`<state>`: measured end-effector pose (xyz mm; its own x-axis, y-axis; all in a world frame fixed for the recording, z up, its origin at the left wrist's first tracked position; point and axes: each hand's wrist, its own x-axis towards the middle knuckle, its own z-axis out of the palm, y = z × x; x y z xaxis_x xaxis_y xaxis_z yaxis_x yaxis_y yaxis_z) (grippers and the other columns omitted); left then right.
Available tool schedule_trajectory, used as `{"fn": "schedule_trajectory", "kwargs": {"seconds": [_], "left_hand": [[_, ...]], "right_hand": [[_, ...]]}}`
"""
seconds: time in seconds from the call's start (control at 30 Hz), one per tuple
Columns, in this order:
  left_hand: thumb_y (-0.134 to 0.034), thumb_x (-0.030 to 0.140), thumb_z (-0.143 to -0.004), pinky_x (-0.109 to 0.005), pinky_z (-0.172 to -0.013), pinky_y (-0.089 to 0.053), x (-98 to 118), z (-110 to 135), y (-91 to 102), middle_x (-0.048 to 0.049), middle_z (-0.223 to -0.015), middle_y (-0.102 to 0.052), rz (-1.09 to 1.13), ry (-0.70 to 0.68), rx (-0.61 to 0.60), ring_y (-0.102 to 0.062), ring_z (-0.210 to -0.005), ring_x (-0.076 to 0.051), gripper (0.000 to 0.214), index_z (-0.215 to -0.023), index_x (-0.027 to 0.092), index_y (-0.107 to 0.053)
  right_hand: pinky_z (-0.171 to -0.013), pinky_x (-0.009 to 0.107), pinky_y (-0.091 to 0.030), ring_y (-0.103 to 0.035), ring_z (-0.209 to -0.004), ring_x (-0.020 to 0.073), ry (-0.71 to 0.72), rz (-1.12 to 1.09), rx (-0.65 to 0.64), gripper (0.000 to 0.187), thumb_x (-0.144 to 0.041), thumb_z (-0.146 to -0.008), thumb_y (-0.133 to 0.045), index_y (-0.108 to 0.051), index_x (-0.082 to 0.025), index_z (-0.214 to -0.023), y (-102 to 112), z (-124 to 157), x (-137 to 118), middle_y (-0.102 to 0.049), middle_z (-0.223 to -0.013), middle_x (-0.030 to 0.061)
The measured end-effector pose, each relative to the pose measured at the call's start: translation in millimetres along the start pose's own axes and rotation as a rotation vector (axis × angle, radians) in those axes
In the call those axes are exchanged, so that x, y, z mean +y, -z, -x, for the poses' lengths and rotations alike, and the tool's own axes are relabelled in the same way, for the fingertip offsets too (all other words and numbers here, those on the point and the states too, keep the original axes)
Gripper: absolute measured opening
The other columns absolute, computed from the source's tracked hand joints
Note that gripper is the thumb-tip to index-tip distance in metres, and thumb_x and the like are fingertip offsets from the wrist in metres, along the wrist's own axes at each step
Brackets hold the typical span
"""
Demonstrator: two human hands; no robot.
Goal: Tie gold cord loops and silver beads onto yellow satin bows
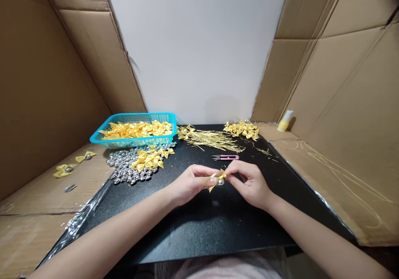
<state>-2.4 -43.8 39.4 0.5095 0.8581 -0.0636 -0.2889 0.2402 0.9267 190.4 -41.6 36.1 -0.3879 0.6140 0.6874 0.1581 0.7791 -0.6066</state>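
Observation:
My left hand [190, 183] and my right hand [249, 183] meet above the black mat [193, 229], both pinching a small yellow ribbon bow with a silver bell [218, 179]. The fingers of both hands are closed on it from either side. A gold thread loops around the bow. Behind the hands lie pink thread snips [226, 157] and a spread of gold wire ties [212, 139].
A teal basket [102, 134] of yellow bows stands at the back left. Silver bells [124, 169] with loose bows [151, 159] lie in front of it. Finished bows [241, 129] pile at the back right. A small glue bottle [285, 121] leans on cardboard. Cardboard walls enclose both sides.

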Motion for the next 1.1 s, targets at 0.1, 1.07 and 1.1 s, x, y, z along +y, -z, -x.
{"fn": "schedule_trajectory", "kwargs": {"seconds": [0.1,1.07,1.1], "left_hand": [[-0.086,0.025,-0.055,-0.022,-0.057,-0.036,-0.5,-0.6,0.9,-0.0027,-0.064,-0.068,0.017,0.001,0.005,-0.051,-0.058,-0.009,0.026,-0.077,0.015,-0.078],[-0.085,0.028,-0.057,-0.023,-0.056,-0.038,1.2,-0.2,1.5,-0.0043,-0.063,-0.067,-0.098,0.006,-0.008,-0.049,-0.056,-0.010,0.023,-0.073,0.013,-0.078],[-0.085,0.028,-0.057,-0.023,-0.058,-0.039,0.4,-0.3,1.8,-0.0048,-0.066,-0.068,-0.088,0.006,-0.009,-0.051,-0.058,-0.010,0.024,-0.075,0.013,-0.078]], "right_hand": [[-0.063,0.026,-0.048,-0.059,-0.065,0.0134,0.003,0.008,0.002,0.011,-0.014,-0.085,-0.057,-0.065,-0.019,-0.079,1.0,0.0,0.6,-0.064,-0.071,0.0021],[-0.062,0.026,-0.046,-0.057,-0.064,0.0137,-0.012,-0.011,-0.069,0.014,-0.016,-0.087,-0.054,-0.064,-0.019,-0.078,4.7,-0.4,1.5,-0.062,-0.070,0.0027],[-0.061,0.026,-0.047,-0.057,-0.064,0.0136,-0.057,-0.057,-0.065,0.013,-0.019,-0.087,-0.056,-0.064,-0.019,-0.077,3.1,-0.4,2.0,-0.062,-0.070,0.0026]]}}
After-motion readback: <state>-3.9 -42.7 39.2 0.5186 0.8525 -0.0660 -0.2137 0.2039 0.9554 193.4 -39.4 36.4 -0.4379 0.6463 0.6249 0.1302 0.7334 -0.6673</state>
